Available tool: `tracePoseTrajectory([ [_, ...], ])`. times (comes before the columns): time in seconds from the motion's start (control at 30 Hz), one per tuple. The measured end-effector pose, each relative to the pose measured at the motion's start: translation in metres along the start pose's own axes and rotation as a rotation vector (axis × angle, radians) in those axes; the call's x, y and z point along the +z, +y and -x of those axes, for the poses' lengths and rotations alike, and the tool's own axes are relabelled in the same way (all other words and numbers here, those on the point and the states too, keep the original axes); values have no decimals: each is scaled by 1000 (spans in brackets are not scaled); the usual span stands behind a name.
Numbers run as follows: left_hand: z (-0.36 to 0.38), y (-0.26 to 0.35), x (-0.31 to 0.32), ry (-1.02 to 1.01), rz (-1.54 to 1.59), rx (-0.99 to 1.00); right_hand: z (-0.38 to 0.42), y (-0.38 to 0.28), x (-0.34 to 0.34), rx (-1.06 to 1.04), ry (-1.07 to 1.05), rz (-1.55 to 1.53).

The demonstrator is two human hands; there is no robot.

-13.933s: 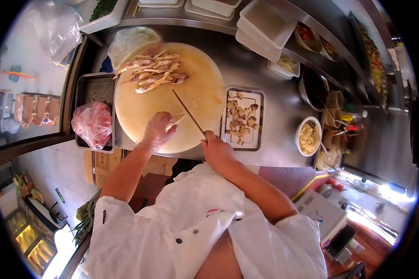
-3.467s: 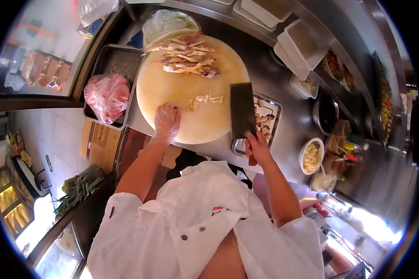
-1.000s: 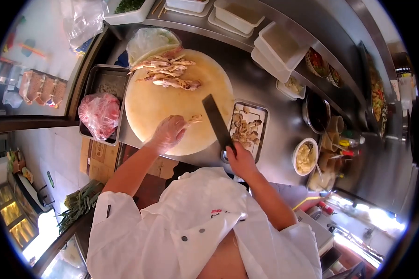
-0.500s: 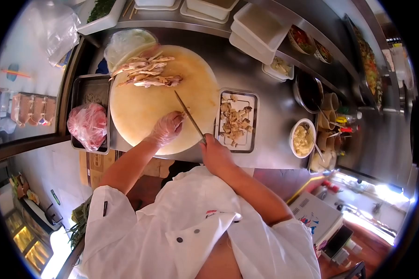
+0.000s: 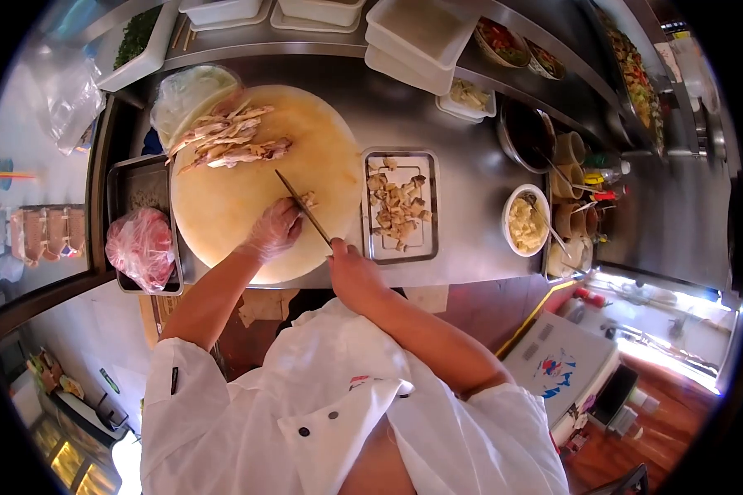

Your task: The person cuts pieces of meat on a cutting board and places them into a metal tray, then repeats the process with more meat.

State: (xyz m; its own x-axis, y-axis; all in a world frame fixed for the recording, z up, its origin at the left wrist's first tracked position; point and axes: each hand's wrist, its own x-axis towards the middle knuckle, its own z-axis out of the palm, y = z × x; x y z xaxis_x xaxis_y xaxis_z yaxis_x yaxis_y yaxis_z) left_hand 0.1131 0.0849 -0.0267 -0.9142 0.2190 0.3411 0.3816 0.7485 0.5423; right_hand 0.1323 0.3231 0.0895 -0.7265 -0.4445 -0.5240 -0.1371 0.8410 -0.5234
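My right hand (image 5: pixel 355 276) is wrapped round the handle of a knife (image 5: pixel 305 211), its blade slanting up and left over the round chopping board (image 5: pixel 215 210). My left hand (image 5: pixel 274 229), in a clear plastic glove, is closed on the board just left of the blade. A small piece of meat (image 5: pixel 309 199) shows at its fingertips, on the blade's far side; the hand hides the rest. Long, pale strips of meat (image 5: pixel 235 140) lie heaped at the board's back. To the right, a metal tray (image 5: pixel 433 239) holds chopped meat pieces (image 5: pixel 398 206).
A plastic bag (image 5: pixel 182 95) touches the board's back left. A dark tray (image 5: pixel 140 177) with bagged raw meat (image 5: pixel 143 247) stands left. On the right are a white bowl (image 5: pixel 526 223) of pale food and a dark pot (image 5: pixel 527 136). A shelf with containers (image 5: pixel 417 33) runs along the back.
The view has shifted, so the board and trays appear further left. The blade now lies closer against the fingers of my left hand, and the small meat piece shows beyond it.
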Motion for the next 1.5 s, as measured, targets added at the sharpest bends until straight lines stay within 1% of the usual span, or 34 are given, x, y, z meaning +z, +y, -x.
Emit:
tracePoseTrajectory([
  [0.07, 2, -2, 4, 22, 27, 1, -14, -5, 1, 1, 6, 15],
  [0.17, 6, -5, 8, 27, 38, -15, -51, -6, 16, -57, 83, 62],
  [0.27, 4, -4, 2, -28, 36, 28, -81, -8, 25, -120, 160, 107],
  [0.3, 4, 0, -3, -23, 13, 45, -80, -9, 18, -126, 178, 41],
  [0.37, 6, 7, -12, -12, -26, 79, -75, 4, 13, -156, 191, 25],
  [0.43, 7, 13, -25, 22, 33, 66, -65, 12, 4, -184, 196, 26],
  [0.5, 20, 13, -25, 25, 65, 40, -37, 13, -1, -198, 188, 34],
  [0.57, 34, -1, -16, 17, 57, 19, -13, 9, -4, -196, 168, 53],
  [0.67, 36, -4, -12, 79, 13, 66, 11, -1, -3, -166, 120, 131],
  [0.77, 31, -1, -16, 31, -7, 35, 20, -5, 0, -121, 70, 165],
  [1.0, 37, -9, -3, -5, -15, 20, 12, -15, -2, -70, -6, 109],
  [1.1, 38, -9, -2, -11, -25, 7, -21, -13, 16, -79, 27, 100],
  [1.2, 30, -4, -6, -10, -5, -8, -63, -20, 23, -112, 68, 125],
  [1.3, 33, -2, -6, 38, 25, 14, -83, -7, 29, -238, 137, 101],
  [1.37, 26, 12, -20, 87, 10, 35, -75, 0, 18, -264, 157, 62],
  [1.47, 38, 16, -35, 75, 33, -49, -42, 0, 1, -248, 152, 56],
  [1.5, 42, 15, -37, 68, 22, -46, -30, -2, -3, -233, 151, 63],
])
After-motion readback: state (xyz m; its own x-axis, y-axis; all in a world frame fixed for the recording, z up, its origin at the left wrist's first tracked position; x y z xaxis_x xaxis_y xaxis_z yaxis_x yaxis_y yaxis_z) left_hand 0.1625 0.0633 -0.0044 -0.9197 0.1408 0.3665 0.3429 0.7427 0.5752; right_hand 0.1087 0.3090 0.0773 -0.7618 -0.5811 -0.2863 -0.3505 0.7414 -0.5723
